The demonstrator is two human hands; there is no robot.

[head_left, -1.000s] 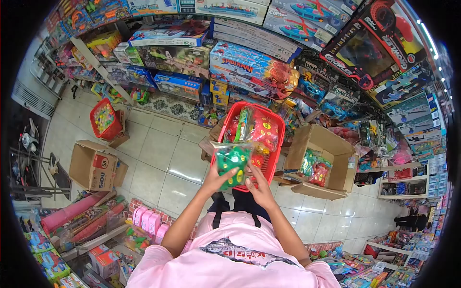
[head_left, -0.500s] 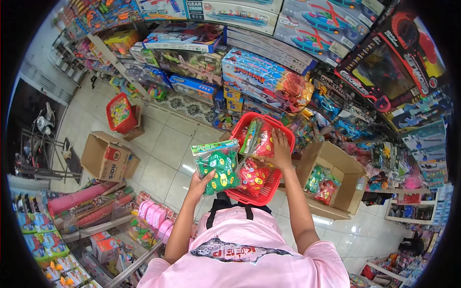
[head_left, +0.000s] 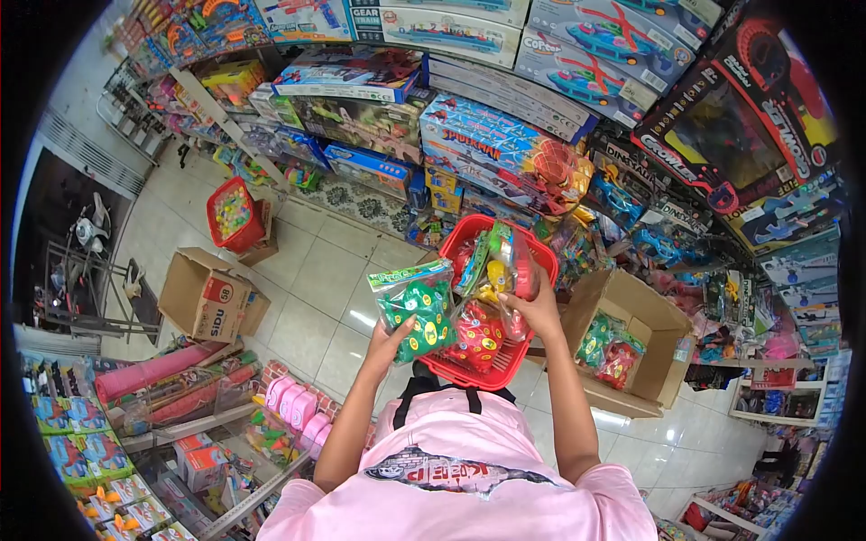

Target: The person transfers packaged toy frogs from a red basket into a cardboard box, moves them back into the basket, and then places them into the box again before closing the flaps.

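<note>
Head view shows my left hand (head_left: 390, 340) gripping a clear plastic bag of green spotted toys (head_left: 415, 308) just left of the red plastic basket (head_left: 469, 371), while my right hand (head_left: 538, 309) is closed on a clear packet with a yellow and red toy (head_left: 505, 267), lifted over the basket. I judge it best to raise that packet straight up, clear of the rim. Stacked toy boxes (head_left: 501, 149) crowd beyond; an open cardboard box (head_left: 631, 335) sits close right. Open floor tiles (head_left: 311, 270) lie left.
</note>
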